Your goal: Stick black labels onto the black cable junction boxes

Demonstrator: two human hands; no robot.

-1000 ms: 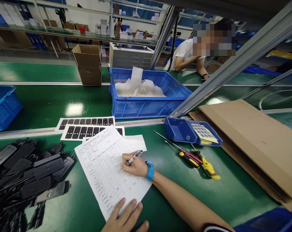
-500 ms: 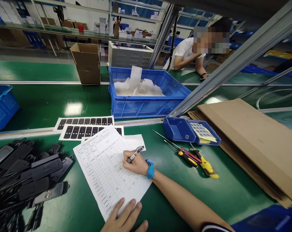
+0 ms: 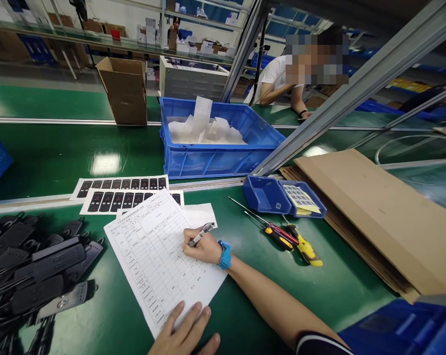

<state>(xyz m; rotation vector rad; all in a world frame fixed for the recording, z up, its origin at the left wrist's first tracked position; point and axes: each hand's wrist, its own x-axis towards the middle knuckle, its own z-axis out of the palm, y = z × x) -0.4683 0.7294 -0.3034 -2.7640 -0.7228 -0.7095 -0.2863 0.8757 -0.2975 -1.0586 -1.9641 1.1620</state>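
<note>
My right hand (image 3: 203, 246), with a blue watch (image 3: 224, 255) on its wrist, grips a pen (image 3: 200, 235) over a printed form (image 3: 145, 261). The pen tip is hidden behind my fingers, at the form's right half. Handwritten marks show in several of the form's cells. Spread fingers of my left hand (image 3: 188, 330) rest on the lower edge of the form, partly on the green table. Above the form lie sheets of black printed labels (image 3: 122, 201), partly covered by it. A blank white paper (image 3: 202, 213) sticks out from under its upper right side.
At left is a pile of black cabled devices (image 3: 52, 266). Screwdrivers (image 3: 278, 236) and a yellow-handled tool (image 3: 306, 249) lie right of the form, below small blue bins (image 3: 261, 195). Cardboard sheets (image 3: 378, 212) are stacked at right. A blue crate (image 3: 215, 160) of paper stands behind. A person leans on the far bench.
The view has shifted slightly, so most things appear a little further left. My right hand still holds the pen at about the same spot on the form; my left hand stays on its lower edge.
</note>
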